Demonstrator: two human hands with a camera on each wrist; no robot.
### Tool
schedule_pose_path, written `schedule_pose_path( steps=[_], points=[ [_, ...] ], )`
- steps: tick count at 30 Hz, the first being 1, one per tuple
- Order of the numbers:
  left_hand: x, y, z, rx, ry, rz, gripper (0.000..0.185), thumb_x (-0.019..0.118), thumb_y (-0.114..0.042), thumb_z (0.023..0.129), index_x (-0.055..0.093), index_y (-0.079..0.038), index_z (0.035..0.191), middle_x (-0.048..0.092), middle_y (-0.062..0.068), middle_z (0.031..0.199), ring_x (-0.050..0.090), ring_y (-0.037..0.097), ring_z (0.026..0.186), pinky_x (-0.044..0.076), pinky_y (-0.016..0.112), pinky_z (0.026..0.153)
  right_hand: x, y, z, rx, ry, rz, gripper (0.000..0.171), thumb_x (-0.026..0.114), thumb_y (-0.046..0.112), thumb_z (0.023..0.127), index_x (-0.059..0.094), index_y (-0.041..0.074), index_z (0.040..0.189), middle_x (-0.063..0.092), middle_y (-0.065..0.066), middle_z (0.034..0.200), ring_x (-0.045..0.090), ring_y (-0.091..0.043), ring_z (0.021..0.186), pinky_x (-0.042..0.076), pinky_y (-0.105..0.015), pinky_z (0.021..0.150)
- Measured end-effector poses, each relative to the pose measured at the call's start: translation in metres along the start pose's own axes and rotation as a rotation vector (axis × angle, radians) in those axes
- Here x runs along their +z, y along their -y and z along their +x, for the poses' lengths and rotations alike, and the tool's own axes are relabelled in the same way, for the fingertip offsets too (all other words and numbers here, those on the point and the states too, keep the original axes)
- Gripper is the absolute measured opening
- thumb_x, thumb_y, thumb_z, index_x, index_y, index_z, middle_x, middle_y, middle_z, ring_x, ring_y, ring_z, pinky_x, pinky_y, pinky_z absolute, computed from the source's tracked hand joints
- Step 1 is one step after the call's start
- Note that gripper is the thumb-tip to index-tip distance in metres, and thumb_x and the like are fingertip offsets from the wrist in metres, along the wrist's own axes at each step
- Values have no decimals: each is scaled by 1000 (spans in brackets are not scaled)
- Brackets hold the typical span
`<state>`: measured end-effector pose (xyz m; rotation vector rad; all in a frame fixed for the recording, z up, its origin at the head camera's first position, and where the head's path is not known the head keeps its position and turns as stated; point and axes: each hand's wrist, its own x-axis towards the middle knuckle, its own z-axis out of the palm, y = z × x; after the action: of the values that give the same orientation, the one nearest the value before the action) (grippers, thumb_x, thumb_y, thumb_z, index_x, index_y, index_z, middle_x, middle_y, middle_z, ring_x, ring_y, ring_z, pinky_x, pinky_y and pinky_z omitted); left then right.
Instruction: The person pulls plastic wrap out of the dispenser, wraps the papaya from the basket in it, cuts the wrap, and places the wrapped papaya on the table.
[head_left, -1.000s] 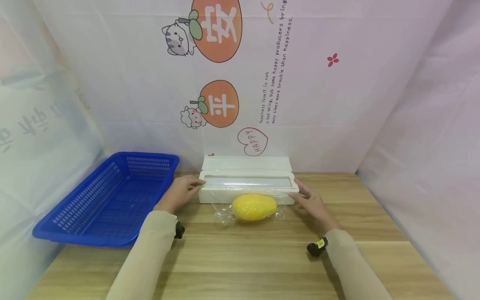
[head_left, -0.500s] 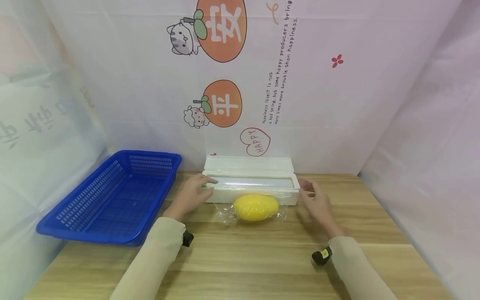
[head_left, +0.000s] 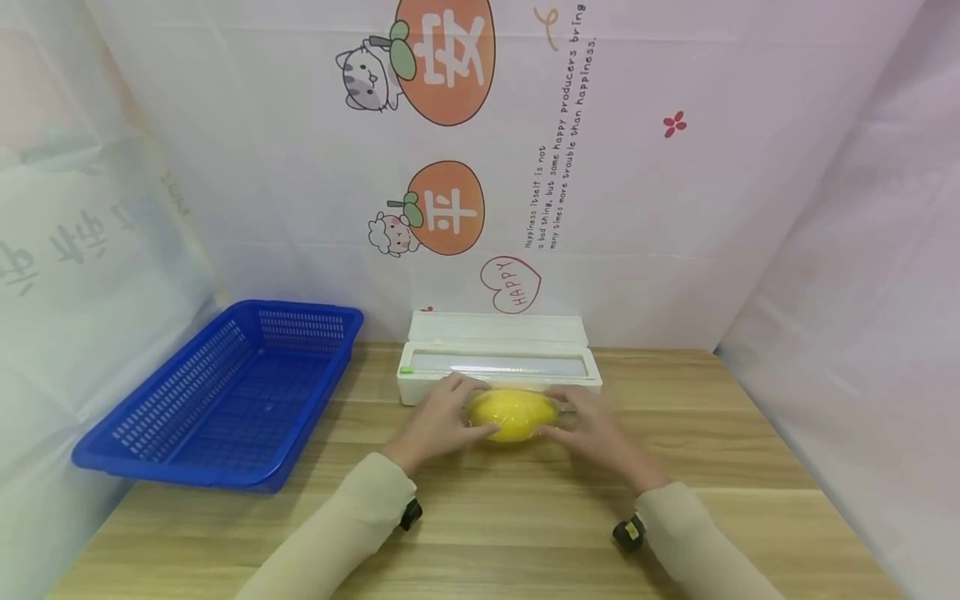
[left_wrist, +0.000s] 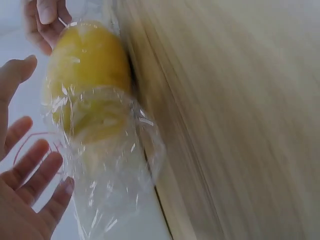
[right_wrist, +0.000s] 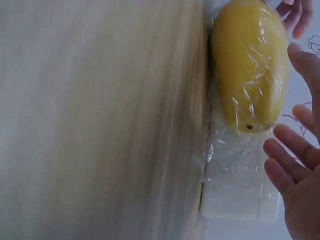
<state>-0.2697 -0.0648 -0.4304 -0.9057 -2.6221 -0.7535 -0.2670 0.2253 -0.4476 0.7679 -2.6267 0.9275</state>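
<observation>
A yellow, mango-like fruit (head_left: 513, 414) lies on the table in front of a white cling film box (head_left: 420, 389), wrapped in clear film. Loose film (left_wrist: 110, 185) spreads past one end of the fruit in the left wrist view. My left hand (head_left: 442, 421) is at the fruit's left end, thumb in front and fingers behind. At the other end, my right hand (head_left: 600, 429) is placed likewise. Both wrist views show spread fingers beside the film, not curled round the fruit. Whether any fingertips touch it, I cannot tell.
A blue perforated basket (head_left: 281, 429) stands on the left of the wooden table (head_left: 495, 533). The box's lid (head_left: 498, 327) is raised against the printed back curtain. A small green piece (head_left: 406, 369) sits at the box's left end. White curtains hang on both sides.
Both hands have left the ends of the cling film box and come inward and nearer, to either end of the wrapped fruit. The fruit stays in about the same place.
</observation>
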Motion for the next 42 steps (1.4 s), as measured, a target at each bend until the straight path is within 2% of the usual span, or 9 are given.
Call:
schedule_pose_path(
  steps=[2, 6, 10, 16, 20, 25, 30, 36, 42],
  points=[
    [5, -1, 2, -28, 5, 19, 66, 80, -53, 81, 60, -15, 132, 58, 2, 119, 55, 13, 103, 50, 33, 93, 4, 2, 0, -9, -1, -8, 65, 87, 32, 79, 60, 7, 132, 61, -7, 129, 57, -28, 118, 49, -47, 99],
    [13, 0, 2, -71, 39, 13, 75, 82, -55, 77, 57, -15, 135, 57, 2, 119, 56, 15, 105, 50, 35, 95, 9, 3, 0, 31, 28, -13, 74, 90, 37, 74, 56, 9, 134, 58, -5, 130, 54, -26, 119, 47, -47, 101],
    [19, 1, 1, -74, 50, -4, 77, 88, -47, 73, 55, -14, 135, 57, 6, 122, 57, 20, 111, 49, 39, 100, 13, 1, -1, 67, 62, -33, 81, 90, 38, 73, 51, 7, 138, 53, -9, 136, 51, -27, 125, 43, -48, 106],
    [21, 3, 2, -90, 54, -13, 75, 91, -40, 72, 55, -17, 134, 57, 4, 124, 56, 18, 114, 47, 37, 102, 16, 1, 0, 51, 47, -84, 74, 89, 30, 77, 52, 4, 135, 53, -13, 135, 50, -29, 125, 41, -47, 108],
    [22, 5, 0, -73, 51, -16, 74, 91, -40, 72, 56, -16, 132, 57, 5, 128, 55, 20, 118, 46, 37, 104, 15, 4, -1, 40, 43, -100, 70, 88, 29, 77, 54, 5, 134, 53, -11, 132, 50, -27, 124, 41, -45, 109],
    [21, 5, -3, -54, 43, -36, 73, 92, -39, 71, 56, -14, 129, 56, 5, 130, 54, 21, 121, 45, 39, 105, 13, 8, -3, 22, 33, -87, 69, 89, 30, 76, 56, 3, 131, 55, -10, 128, 52, -25, 119, 44, -44, 106],
    [19, 1, -8, -92, 64, -59, 73, 91, -42, 71, 57, -13, 129, 56, 5, 131, 54, 21, 120, 46, 38, 104, 11, 10, -5, -9, 35, -56, 68, 90, 27, 75, 57, 4, 129, 56, -9, 127, 53, -24, 117, 46, -44, 103],
    [18, -4, -10, -121, 95, -83, 76, 90, -44, 72, 55, -12, 132, 55, 4, 131, 55, 20, 118, 46, 37, 103, 7, 9, -7, -22, 43, -34, 66, 90, 31, 75, 58, 6, 128, 56, -6, 129, 53, -22, 119, 45, -43, 104],
    [16, -7, -14, -94, 108, -87, 77, 90, -45, 72, 56, -12, 132, 56, 3, 127, 56, 18, 112, 49, 37, 99, 5, 10, -13, -6, 49, -34, 68, 90, 32, 74, 60, 3, 127, 58, -8, 124, 55, -25, 116, 48, -47, 101]
  ],
)
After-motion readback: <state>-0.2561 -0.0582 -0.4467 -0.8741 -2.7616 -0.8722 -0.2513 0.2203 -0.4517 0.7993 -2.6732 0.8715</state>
